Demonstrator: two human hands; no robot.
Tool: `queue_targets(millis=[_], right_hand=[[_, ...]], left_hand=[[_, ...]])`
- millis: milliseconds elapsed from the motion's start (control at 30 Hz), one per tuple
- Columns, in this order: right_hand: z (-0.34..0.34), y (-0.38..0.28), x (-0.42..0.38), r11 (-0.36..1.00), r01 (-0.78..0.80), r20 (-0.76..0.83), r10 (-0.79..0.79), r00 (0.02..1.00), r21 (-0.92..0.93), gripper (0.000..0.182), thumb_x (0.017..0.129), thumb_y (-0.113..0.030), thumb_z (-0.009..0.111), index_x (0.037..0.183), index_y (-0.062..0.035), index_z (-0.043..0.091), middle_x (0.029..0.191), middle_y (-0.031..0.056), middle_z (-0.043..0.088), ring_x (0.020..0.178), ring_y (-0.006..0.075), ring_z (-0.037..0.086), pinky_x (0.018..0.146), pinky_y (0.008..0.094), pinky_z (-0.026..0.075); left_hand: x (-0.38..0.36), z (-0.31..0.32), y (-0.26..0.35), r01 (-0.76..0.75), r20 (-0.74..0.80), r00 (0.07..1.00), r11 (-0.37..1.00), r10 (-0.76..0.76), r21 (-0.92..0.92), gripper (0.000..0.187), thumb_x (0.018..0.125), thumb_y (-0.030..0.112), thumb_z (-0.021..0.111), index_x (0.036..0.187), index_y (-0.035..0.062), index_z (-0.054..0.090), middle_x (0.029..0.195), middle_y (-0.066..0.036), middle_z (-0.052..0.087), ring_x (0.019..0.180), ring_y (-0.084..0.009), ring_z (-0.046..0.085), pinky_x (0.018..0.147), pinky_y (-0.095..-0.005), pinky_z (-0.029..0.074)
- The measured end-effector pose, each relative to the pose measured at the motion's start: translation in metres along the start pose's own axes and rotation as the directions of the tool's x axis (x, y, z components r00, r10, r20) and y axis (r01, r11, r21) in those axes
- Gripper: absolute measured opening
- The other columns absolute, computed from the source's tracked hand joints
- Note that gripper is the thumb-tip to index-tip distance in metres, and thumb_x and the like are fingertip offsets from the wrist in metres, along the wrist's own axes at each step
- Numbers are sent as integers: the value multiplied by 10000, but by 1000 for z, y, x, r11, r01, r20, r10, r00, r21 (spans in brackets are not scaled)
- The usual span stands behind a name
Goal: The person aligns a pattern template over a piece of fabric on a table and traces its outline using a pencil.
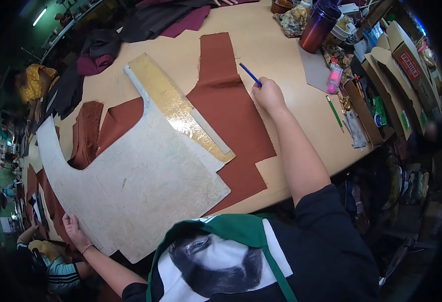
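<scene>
A large pale pattern board (125,186) lies over rust-red cloth (231,110) on the wooden table (261,30). Along its upper right side runs a narrow yellowish strip under shiny clear tape (175,105). My left hand (75,232) rests at the board's lower left edge, fingers apart, the thumb on top. My right hand (270,94) is closed round a blue pencil (250,74), just right of the cloth's upper part. More rust-red cloth (86,133) lies bunched beyond the board's curved edge.
Dark and maroon cloth (165,20) lies at the far edge. A tumbler (319,27), pink bottle (334,78), green pencil (334,114) and cardboard boxes (402,65) stand or lie at right. A person in yellow (40,83) and one in a striped sleeve (62,274) are at left.
</scene>
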State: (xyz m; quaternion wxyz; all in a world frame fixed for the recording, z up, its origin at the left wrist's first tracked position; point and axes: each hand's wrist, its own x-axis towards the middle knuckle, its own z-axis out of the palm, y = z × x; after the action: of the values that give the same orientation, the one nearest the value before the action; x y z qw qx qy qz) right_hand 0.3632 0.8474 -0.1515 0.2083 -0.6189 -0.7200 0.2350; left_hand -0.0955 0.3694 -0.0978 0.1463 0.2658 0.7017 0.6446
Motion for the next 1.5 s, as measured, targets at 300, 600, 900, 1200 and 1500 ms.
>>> queue_targets(millis=[300, 600, 900, 1200, 1500], right_hand=[[-7, -24, 9, 993, -1, 229, -26, 973, 119, 213, 746, -184, 613, 881, -20, 608, 837, 189, 610, 824, 300, 590, 727, 359, 444], [-168, 83, 23, 955, -158, -465, 25, 885, -250, 296, 790, -217, 551, 1020, -32, 543, 981, 231, 568, 943, 379, 537, 800, 419, 421], [-267, 80, 0, 950, 7, -598, -203, 775, -312, 255, 804, -209, 546, 985, -29, 561, 918, 219, 589, 901, 368, 555, 773, 394, 423], [-398, 103, -9, 943, -174, -791, -126, 598, -283, 389, 783, -305, 551, 1015, 8, 555, 987, 212, 586, 954, 335, 556, 824, 385, 415], [-391, -8, -46, 947, 226, -468, -96, 879, 230, 205, 866, -123, 505, 1059, -58, 526, 869, 36, 606, 671, 77, 588, 551, 192, 478]], left_hand=[[3, -7, -11, -4, 1, 1000, 999, 4, 52, 279, 844, 89, 522, 1095, -1, 442, 1043, -93, 544, 963, -160, 501, 874, -265, 365], [22, 37, -25, 61, 62, 996, 998, -60, -19, 247, 842, 98, 526, 1056, -10, 463, 1011, -85, 558, 927, -140, 512, 847, -254, 378], [78, 30, -59, 94, 101, 990, 995, -98, 42, 262, 844, 118, 535, 1059, -18, 473, 1043, -102, 566, 955, -143, 520, 871, -251, 371], [70, 21, -79, 64, 65, 995, 977, -79, 203, 333, 844, 164, 538, 1104, -32, 471, 1036, -95, 562, 944, -135, 512, 859, -241, 372], [69, 148, -49, -397, 228, 819, 232, 527, 888, 588, 798, 214, 590, 1257, -56, 341, 1167, -255, 448, 1131, -333, 398, 956, -369, 304]])
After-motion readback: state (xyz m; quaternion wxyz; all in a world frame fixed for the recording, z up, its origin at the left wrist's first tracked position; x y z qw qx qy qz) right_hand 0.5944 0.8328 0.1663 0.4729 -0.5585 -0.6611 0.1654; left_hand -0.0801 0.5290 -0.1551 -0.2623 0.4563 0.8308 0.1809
